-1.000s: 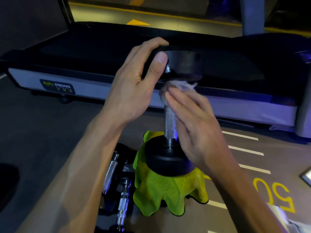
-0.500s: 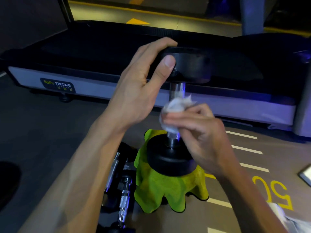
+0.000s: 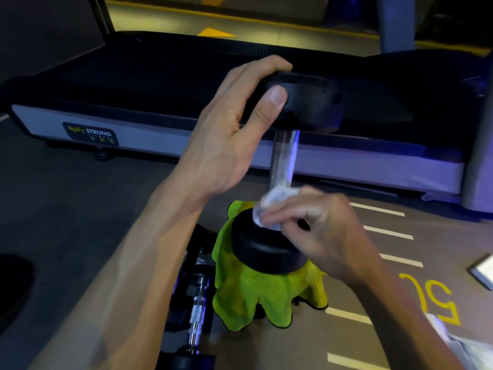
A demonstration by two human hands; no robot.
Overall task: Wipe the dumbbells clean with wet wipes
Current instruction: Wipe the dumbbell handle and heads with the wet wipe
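Head view: dumbbell (image 3: 284, 161) stands upright on its lower black end, on a yellow-green cloth (image 3: 256, 297) draped over something hidden, on the floor (image 3: 80, 209). Left hand (image 3: 226, 145) grips the dumbbell's top black end, fingers curled over the far rim, thumb pressed on the near side. Knurled metal handle is bare below that end. Right hand (image 3: 322, 231) pinches a crumpled white wet wipe (image 3: 272, 206) at the bottom of the handle, touching the top face of the lower end; hand is motion-blurred, so exact finger layout is unclear. Left of the cloth and nearer the camera, more dumbbells (image 3: 196, 313) lie on the floor, metal handles showing, partly hidden by the left forearm. Behind the upright dumbbell sits a treadmill (image 3: 160, 134), black deck, grey side rail with a "BODY STRONG" label. Right of the cloth the floor carries white stripes (image 3: 386, 232) and a yellow number (image 3: 432, 300). A white object sits at the right frame edge, cut off, unidentifiable.
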